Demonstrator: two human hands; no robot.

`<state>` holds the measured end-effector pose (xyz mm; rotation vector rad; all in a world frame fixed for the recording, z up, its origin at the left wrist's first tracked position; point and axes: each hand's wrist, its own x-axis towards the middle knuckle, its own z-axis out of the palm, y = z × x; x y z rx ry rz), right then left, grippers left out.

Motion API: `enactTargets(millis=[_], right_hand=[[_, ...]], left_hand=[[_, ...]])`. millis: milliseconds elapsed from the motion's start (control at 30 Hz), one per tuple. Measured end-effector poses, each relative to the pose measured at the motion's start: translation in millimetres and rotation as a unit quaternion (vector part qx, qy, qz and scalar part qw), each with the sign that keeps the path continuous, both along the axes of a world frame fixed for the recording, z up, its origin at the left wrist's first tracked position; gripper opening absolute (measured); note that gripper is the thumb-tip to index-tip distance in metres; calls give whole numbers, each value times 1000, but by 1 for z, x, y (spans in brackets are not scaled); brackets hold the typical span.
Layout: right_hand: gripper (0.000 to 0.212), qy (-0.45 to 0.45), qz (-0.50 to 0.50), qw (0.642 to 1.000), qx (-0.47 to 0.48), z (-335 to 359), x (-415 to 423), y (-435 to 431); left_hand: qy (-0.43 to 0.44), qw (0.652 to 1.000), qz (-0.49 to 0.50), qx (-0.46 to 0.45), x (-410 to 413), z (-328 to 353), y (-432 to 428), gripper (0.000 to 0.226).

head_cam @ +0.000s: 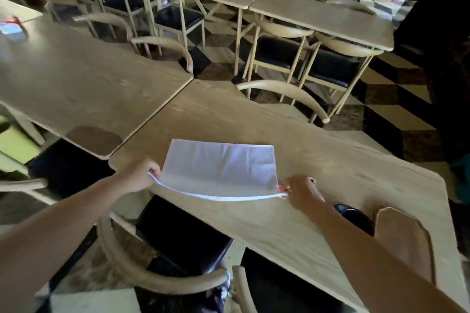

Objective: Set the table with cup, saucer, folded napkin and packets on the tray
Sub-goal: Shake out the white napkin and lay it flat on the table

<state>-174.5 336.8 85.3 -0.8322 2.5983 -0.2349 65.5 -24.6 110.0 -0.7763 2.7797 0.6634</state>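
Napkin (221,168), white, creased, near corners pinched in left hand (137,176) and right hand (301,192) fingers.

The room is dim, with soft daylight from the far side that leaves a pale sheen on the table (318,160) top. The white napkin (221,168) is the brightest thing and looks a little overexposed. The wide lens bends lines near the edges. The near chair (157,274) and both forearms are blurred.
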Motion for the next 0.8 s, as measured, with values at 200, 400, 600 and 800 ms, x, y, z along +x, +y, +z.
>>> enactTargets(millis=[200,400,600,800], right_hand=[[34,-43,-26,998,26,-34,15,7],[17,-59,-52,997,-12,-29,-8,-20],[13,-86,-186,975,-83,-46,-60,-53],[12,-148,-324,925,-133,-89,-89,-85]], left_hand=[[-79,996,41,21,26,-48,10,26],[-16,977,160,142,8,-69,-18,5],[58,922,305,230,-27,-100,-63,5],[131,894,359,234,-65,-148,-84,8]])
